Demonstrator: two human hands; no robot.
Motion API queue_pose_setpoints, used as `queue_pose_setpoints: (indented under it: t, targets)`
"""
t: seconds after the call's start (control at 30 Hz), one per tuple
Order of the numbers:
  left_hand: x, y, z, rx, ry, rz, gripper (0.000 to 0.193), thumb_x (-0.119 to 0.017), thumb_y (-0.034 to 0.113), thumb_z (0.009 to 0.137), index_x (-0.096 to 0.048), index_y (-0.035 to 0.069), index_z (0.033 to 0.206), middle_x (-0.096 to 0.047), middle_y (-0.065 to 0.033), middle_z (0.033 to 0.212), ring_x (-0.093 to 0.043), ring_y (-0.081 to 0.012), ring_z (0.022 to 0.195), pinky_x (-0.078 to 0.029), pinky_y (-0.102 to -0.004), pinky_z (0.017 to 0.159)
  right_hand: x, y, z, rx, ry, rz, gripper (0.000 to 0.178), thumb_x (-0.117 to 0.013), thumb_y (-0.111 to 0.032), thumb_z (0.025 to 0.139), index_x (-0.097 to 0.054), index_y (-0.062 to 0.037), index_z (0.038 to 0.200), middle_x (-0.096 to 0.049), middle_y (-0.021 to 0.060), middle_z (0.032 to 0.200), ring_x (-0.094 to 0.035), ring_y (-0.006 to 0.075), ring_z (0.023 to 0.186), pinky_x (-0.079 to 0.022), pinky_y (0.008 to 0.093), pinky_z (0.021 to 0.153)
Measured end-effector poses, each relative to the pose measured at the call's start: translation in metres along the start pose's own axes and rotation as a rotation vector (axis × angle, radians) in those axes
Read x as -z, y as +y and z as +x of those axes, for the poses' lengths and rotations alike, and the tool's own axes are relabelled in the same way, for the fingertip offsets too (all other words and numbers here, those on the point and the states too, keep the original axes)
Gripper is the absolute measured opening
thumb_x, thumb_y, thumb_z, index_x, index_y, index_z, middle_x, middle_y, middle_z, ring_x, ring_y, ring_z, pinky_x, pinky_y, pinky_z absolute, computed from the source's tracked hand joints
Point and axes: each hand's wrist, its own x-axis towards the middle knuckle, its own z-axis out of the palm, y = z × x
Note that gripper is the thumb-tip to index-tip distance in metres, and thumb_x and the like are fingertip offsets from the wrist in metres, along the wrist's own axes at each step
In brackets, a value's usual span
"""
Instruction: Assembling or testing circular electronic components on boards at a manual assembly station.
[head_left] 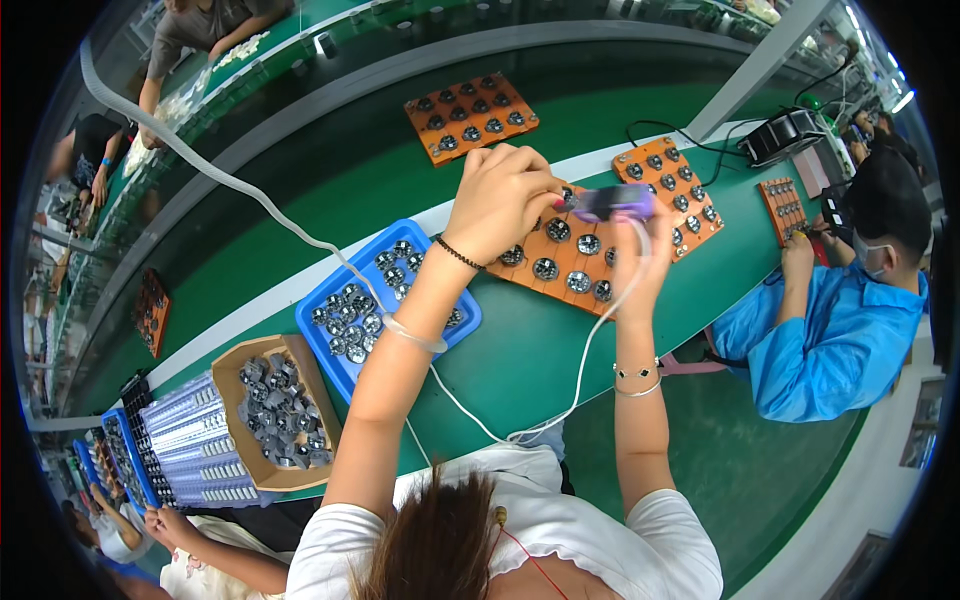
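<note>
My right hand (640,255) grips a purple and black handheld device (612,203), blurred by motion, with a white cable (585,375) trailing from it toward me. My left hand (505,195) meets its left end with pinched fingertips. Whatever they hold there is too small to make out. Beneath both hands lies an orange board (520,277) set with rows of round, shiny metal parts (579,282). Left of it, under my left forearm, a blue tray (345,378) carries many similar loose parts (345,325).
A cardboard box (238,425) of grey parts and stacked pale trays (195,440) stand at left. More filled orange boards lie behind (470,115) and right (668,190). A co-worker in blue (820,330) sits at right. A pale hose (240,185) hangs across the left.
</note>
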Motion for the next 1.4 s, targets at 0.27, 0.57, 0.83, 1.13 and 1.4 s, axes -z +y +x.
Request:
queue_pose_setpoints:
  t: [0.27,0.57,0.83,1.13,1.4]
  targets:
    - [-0.031,-0.025,-0.012,0.090,-0.040,0.119,0.007,-0.065,0.019,0.073,-0.069,0.015,0.076,-0.055,0.0031,0.084,-0.050,-0.0159,0.086,-0.032,-0.0332,0.080,0.081,0.016,-0.037,-0.413,0.296,0.306,0.024,-0.053,-0.006,0.081,-0.048,-0.0011,0.104,-0.056,0.0109,0.091,-0.056,0.0163,0.066,-0.046,0.0275,0.056]
    - [-0.037,-0.081,-0.020,0.449,0.288,-0.010,0.030,-0.069,0.024,0.073,-0.064,0.007,0.098,-0.061,-0.0116,0.098,-0.059,-0.0252,0.090,-0.046,-0.0350,0.078,0.081,0.021,-0.039,-0.770,0.046,-0.081,0.028,-0.067,-0.011,0.078,-0.054,0.0018,0.099,-0.060,0.0050,0.075,-0.053,0.0089,0.052,-0.042,0.0209,0.044]
    - [0.008,-0.106,-0.025,1.215,0.536,-0.908,0.042,-0.058,0.018,0.081,-0.047,0.008,0.120,-0.051,-0.0056,0.113,-0.045,-0.0165,0.105,-0.036,-0.0330,0.082,0.089,0.029,-0.040,-0.863,-0.040,0.218,0.018,-0.061,-0.009,0.079,-0.054,-0.0010,0.094,-0.059,0.0030,0.072,-0.054,0.0093,0.051,-0.043,0.0205,0.043]
    - [0.025,-0.108,-0.040,1.124,0.764,-0.985,0.039,-0.056,0.013,0.082,-0.046,0.008,0.120,-0.050,-0.0060,0.112,-0.044,-0.0169,0.103,-0.036,-0.0311,0.080,0.081,0.007,-0.027,-0.837,0.098,0.398,0.022,-0.060,-0.002,0.077,-0.052,-0.0040,0.097,-0.059,0.0040,0.079,-0.058,0.0120,0.060,-0.049,0.0230,0.046]
    - [0.031,-0.108,-0.041,1.100,0.794,-1.038,0.038,-0.055,0.012,0.082,-0.047,0.009,0.119,-0.052,-0.0059,0.110,-0.044,-0.0163,0.104,-0.035,-0.0313,0.082,0.052,0.059,0.098,-0.810,0.024,0.508,0.014,-0.061,-0.005,0.079,-0.056,-0.0030,0.092,-0.061,0.0053,0.078,-0.057,0.0122,0.059,-0.046,0.0208,0.045]
